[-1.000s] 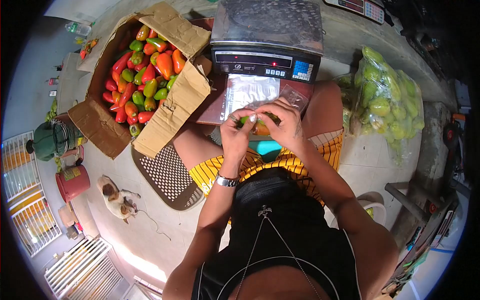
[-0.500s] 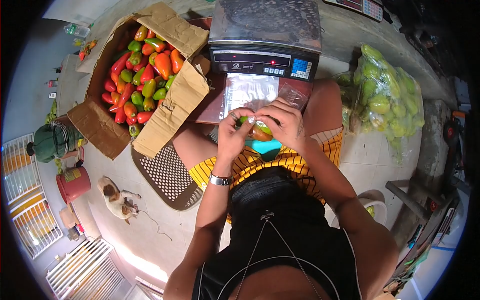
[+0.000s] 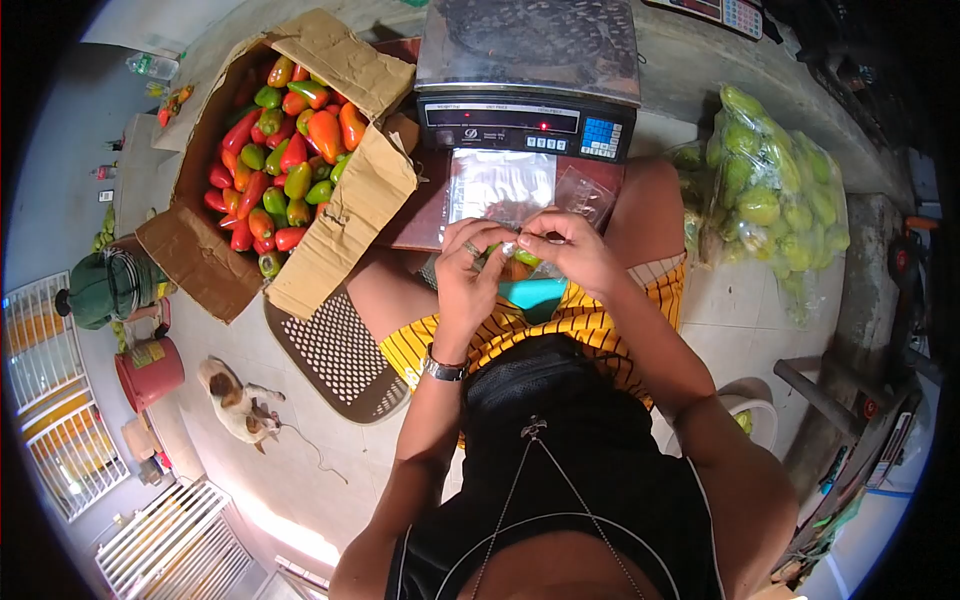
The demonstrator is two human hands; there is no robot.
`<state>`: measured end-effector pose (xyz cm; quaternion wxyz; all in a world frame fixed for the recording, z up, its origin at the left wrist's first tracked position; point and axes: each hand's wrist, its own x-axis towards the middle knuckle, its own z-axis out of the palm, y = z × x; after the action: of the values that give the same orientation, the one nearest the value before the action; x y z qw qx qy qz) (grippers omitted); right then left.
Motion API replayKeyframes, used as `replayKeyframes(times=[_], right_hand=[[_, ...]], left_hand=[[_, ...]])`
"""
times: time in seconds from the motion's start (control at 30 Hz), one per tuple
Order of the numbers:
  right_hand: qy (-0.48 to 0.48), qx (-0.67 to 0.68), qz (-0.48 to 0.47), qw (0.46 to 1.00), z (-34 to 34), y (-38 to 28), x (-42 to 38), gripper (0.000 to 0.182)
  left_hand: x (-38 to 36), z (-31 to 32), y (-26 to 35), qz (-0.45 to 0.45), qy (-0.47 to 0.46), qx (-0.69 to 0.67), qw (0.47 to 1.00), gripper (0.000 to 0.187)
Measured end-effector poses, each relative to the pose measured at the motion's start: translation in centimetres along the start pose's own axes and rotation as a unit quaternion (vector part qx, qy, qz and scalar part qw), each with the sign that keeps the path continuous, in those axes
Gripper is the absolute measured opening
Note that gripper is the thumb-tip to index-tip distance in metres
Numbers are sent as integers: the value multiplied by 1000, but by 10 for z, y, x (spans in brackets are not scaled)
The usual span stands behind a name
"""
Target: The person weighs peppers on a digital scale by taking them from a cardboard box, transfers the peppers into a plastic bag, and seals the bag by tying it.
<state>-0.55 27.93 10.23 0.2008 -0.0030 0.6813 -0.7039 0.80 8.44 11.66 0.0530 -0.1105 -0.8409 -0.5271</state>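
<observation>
Green and orange-red peppers (image 3: pixel 524 258), in what looks like a small clear plastic bag, are held in front of my lap and mostly covered by my fingers. My left hand (image 3: pixel 472 264) is closed, its thumb and fingers pinching at the top of the bag. Close beside it, my right hand (image 3: pixel 572 252) pinches the same part, the fingertips of both hands nearly touching. Just beyond my hands lies a stack of clear plastic bags (image 3: pixel 500 185), with another loose clear bag (image 3: pixel 583 198) to its right.
A digital scale (image 3: pixel 525 110) stands ahead. An open cardboard box (image 3: pixel 345 215) of red and green peppers is at the left, by a brown perforated crate (image 3: pixel 335 365). Bagged green vegetables (image 3: pixel 765 200) sit at the right. A dog (image 3: pixel 238 405) lies on the floor.
My hands have shifted slightly, the left turning over the top of the bag, so less of the peppers shows. Both stay closed at the bag's top.
</observation>
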Motion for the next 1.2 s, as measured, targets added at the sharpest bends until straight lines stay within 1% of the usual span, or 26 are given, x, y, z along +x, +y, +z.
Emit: replayKeyframes(times=[0.03, 0.13, 0.17, 0.23, 0.27, 0.33, 0.37, 0.4, 0.43, 0.5, 0.53, 0.57, 0.6, 0.7, 0.8, 0.87, 0.9, 0.97, 1.03, 1.07, 1.13, 1.2], right_hand=[[-4, 0, -22, 1000, -1, 0, 1, 16], [-6, 16, -30, 999, -3, -3, 4, 18], [-13, 20, -16, 1000, -4, -2, 5, 18], [-26, 29, 13, 999, -5, 0, 6, 19], [-14, 25, 11, 1000, -4, 3, 7, 18], [11, 17, 7, 1000, 1, 6, 7, 18], [72, -73, -63, 993, 3, 7, 6, 18], [132, -161, -133, 969, 9, 4, 2, 18], [189, -247, -200, 929, 15, 1, -1, 18], [184, -218, -183, 941, 28, -7, -8, 20], [182, -203, -173, 946, 30, -8, -11, 22], [175, -221, -177, 943, 30, -4, -11, 23], [168, -238, -183, 939, 32, 1, -11, 24], [151, -266, -221, 926, 31, 5, -6, 26], [146, -283, -260, 912, 26, 5, -2, 26], [151, -288, -269, 907, 25, 10, -3, 24], [170, -292, -289, 896, 26, 12, -2, 23], [209, -298, -330, 871, 29, 14, 0, 20], [241, -324, -331, 853, 29, 12, 1, 16], [258, -337, -331, 843, 28, 12, 2, 15], [248, -325, -330, 851, 24, 16, 4, 14], [237, -310, -315, 865, 20, 16, 5, 13]], left_hand=[[-1, 0, -1, -4, 1, -9, 1000, 21], [-2, 1, 0, -6, 5, -19, 1000, 22], [-1, 1, 1, -4, 6, -20, 1000, 23], [0, -1, 2, -29, -8, -19, 999, 19], [0, -1, 2, -42, -16, -19, 999, 17], [1, 0, 0, -36, -16, 11, 999, 12], [2, 1, -1, -33, -16, 26, 999, 10], [1, 5, -4, -75, -9, 7, 997, 10], [-1, 12, -7, -118, -2, -11, 993, 10], [-2, 20, -10, -161, 3, -21, 987, 10], [-2, 23, -12, -164, 0, -13, 986, 11], [-3, 25, -12, -167, -3, -5, 986, 12], [-1, 22, -4, -183, -30, 9, 983, 8], [-4, 25, -4, -214, -42, -36, 975, 6], [-6, 25, -4, -256, -19, -119, 959, 10], [-5, 23, -5, -277, -2, -219, 936, 10], [-3, 22, -5, -285, 6, -269, 920, 10], [-2, 21, -2, -278, 8, -274, 921, 10], [0, 20, 0, -267, 15, -289, 919, 10], [1, 21, 0, -265, 12, -272, 925, 10], [1, 22, -2, -261, 3, -239, 935, 10], [2, 21, -5, -261, -18, -238, 935, 9]])
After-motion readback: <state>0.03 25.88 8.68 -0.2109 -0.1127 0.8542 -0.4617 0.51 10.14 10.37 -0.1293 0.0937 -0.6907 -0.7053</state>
